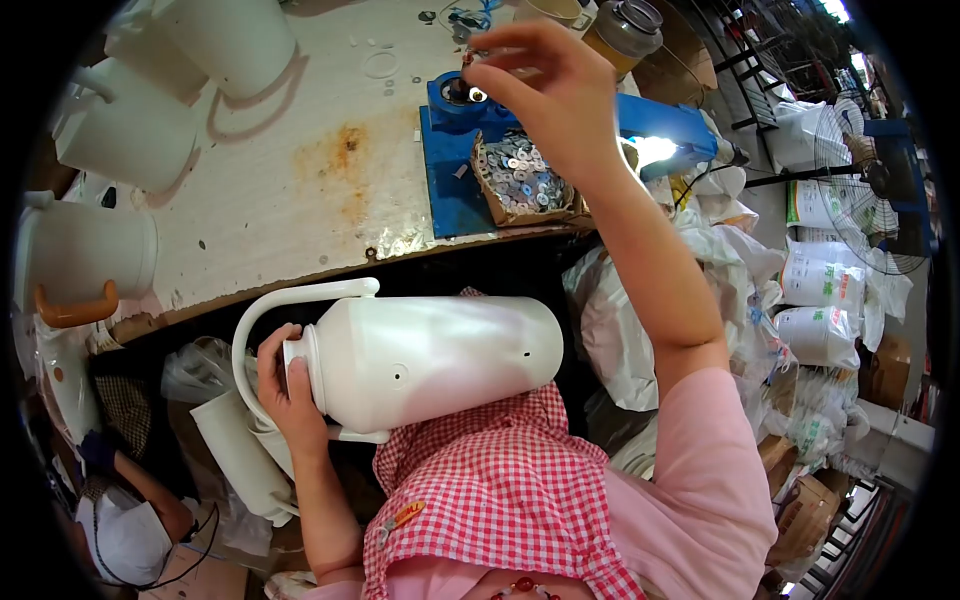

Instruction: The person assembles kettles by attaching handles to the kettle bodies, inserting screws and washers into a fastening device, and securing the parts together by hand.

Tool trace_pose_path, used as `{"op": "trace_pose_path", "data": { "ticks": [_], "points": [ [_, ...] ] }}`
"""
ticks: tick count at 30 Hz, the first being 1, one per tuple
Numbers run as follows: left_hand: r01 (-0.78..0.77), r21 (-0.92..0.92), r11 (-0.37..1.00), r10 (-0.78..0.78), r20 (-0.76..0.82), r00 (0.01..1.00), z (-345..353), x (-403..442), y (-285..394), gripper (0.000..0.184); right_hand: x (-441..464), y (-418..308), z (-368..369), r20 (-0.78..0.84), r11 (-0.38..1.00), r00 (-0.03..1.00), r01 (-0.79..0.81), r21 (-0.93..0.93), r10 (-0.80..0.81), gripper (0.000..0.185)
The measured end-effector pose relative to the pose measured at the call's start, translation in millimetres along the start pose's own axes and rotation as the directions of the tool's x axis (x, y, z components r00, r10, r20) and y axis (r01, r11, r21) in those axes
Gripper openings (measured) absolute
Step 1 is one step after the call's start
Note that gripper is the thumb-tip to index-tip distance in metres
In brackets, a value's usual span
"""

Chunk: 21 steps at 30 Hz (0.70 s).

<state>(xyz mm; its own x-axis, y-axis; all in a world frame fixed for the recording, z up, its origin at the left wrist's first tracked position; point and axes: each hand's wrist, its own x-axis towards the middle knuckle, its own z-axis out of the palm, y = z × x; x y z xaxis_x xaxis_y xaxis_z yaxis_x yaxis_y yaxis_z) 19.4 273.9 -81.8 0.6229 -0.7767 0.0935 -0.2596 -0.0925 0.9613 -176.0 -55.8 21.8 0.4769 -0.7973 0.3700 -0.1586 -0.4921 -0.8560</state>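
A white thermos jug body (450, 350) with a big curved handle (245, 340) lies on its side across my lap. Two small dark holes show in its side. My left hand (290, 395) is closed around its neck at the left end. My right hand (545, 95) is raised above the blue bench machine (440, 185), thumb and fingers pinched together. A small dark thing seems to be at the fingertips, too small to name. Below that hand, a cardboard box (490, 205) holds many small grey and white discs (520, 172).
White jugs (235, 45) stand at the table's left, one with an orange handle (75, 308). A glass jar (625, 35) is at the back. A lit lamp (655, 150) shines by the machine. Plastic bags (620, 330) lie at right. A person's white cap (130, 540) shows lower left.
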Motion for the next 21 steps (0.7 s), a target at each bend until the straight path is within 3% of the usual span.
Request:
{"op": "trace_pose_path", "data": {
  "ticks": [1, 3, 4, 6, 7, 9, 10, 11, 13, 14, 15, 18, 21],
  "points": [
    [-0.006, 0.017, 1.0, 0.006, 0.002, 1.0, -1, 0, 0, 0.035, -13, 6, 2, -0.188, 0.983, 0.965, 0.186, -0.003, -0.183, 0.009],
    [-0.002, 0.021, 1.0, 0.002, -0.004, 1.0, -1, -1, 3, 0.035, -49, 20, -18, -0.103, 1.0, 0.995, -0.004, -0.017, 0.002, 0.01],
    [0.0, 0.021, 1.0, 0.001, -0.008, 1.0, 0, -2, 4, 0.035, -59, 28, -22, -0.095, 1.0, 0.995, -0.003, -0.019, 0.001, 0.01],
    [0.027, 0.002, 1.0, -0.027, -0.018, 0.999, 3, 0, 4, 0.034, -78, 48, -29, 0.098, 0.91, 0.981, -0.117, -0.398, 0.169, 0.015],
    [0.047, -0.01, 0.999, -0.048, -0.016, 0.999, 3, 1, 4, 0.034, -89, 65, -30, 0.093, 0.909, 0.98, -0.125, -0.398, 0.176, 0.015],
    [0.055, 0.097, 0.994, -0.056, 0.005, 0.998, 3, -5, 13, 0.034, -83, 97, -28, 0.241, 0.754, 0.967, 0.217, -0.621, -0.079, 0.021],
    [0.015, 0.21, 0.978, -0.007, -0.038, 0.999, 2, 6, 19, 0.034, -72, 84, -22, 0.274, 0.653, 0.94, 0.078, -0.753, 0.203, 0.023],
    [-0.031, 0.097, 0.995, 0.039, -0.075, 0.996, 4, 2, 5, 0.034, -75, 84, -12, 0.201, 0.502, 0.955, 0.068, -0.862, 0.216, 0.02],
    [-0.054, 0.19, 0.98, 0.065, -0.049, 0.997, 1, -1, -3, 0.034, -83, 112, -7, 0.268, 0.473, 0.957, 0.289, -0.832, -0.112, 0.012],
    [0.027, 0.035, 0.999, -0.024, -0.069, 0.997, 6, -5, 3, 0.032, -95, 122, -7, 0.284, 0.563, 0.959, 0.236, -0.792, -0.002, 0.008],
    [0.04, 0.049, 0.998, -0.036, -0.081, 0.996, 5, -5, -2, 0.031, -94, 110, -4, 0.257, 0.573, 0.964, 0.171, -0.801, 0.072, 0.006],
    [0.042, 0.035, 0.998, -0.039, -0.099, 0.994, 6, -1, 6, 0.031, -78, 99, -11, 0.225, 0.601, 0.974, 0.161, -0.783, 0.033, 0.008],
    [0.014, 0.053, 0.998, -0.009, -0.093, 0.996, 5, -2, 9, 0.032, -78, 85, -14, 0.256, 0.65, 0.962, 0.137, -0.748, 0.091, 0.008]
  ]
}}
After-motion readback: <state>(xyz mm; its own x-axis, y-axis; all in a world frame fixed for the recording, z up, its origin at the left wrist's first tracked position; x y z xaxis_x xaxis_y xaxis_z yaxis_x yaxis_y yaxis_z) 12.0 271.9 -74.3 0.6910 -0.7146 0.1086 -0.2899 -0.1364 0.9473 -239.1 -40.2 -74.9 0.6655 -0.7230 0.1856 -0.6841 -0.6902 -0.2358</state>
